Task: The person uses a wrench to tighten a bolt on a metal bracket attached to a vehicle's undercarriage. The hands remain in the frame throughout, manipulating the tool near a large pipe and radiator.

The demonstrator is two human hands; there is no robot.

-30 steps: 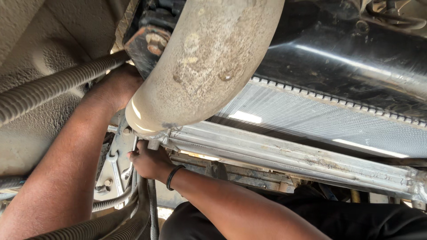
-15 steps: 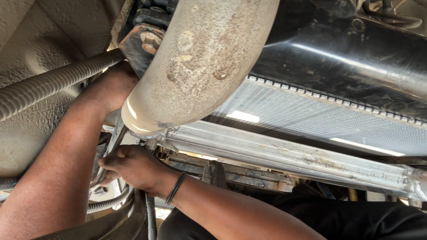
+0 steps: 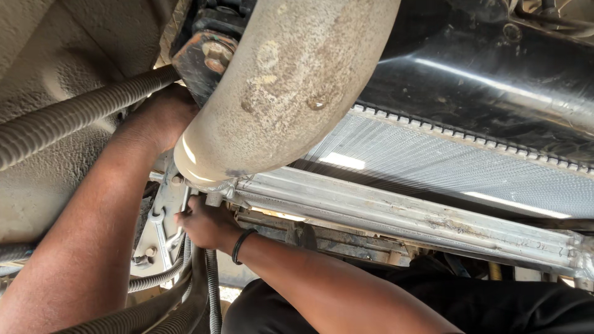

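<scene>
I am looking up at the underside of a vehicle. My right hand [image 3: 207, 224], with a black band on the wrist, is closed around a slim metal wrench [image 3: 166, 230] at a grey bracket [image 3: 162, 204], just below the end of a big dusty curved pipe [image 3: 278, 86]. My left hand [image 3: 166, 114] reaches up behind that pipe beside a rusty bolted mount [image 3: 207, 55]. Its fingers are hidden by the pipe, so what it touches cannot be seen.
A finned silver radiator [image 3: 445, 167] with an aluminium lower tank [image 3: 402, 216] runs to the right under a black beam [image 3: 495, 68]. A corrugated hose [image 3: 68, 127] crosses the upper left and more hoses [image 3: 185, 291] hang at the bottom left. My dark clothing fills the bottom right.
My right hand swung left and down with the wrench half a second ago and has now come back right, closer under the pipe's end. My left arm has stayed in place.
</scene>
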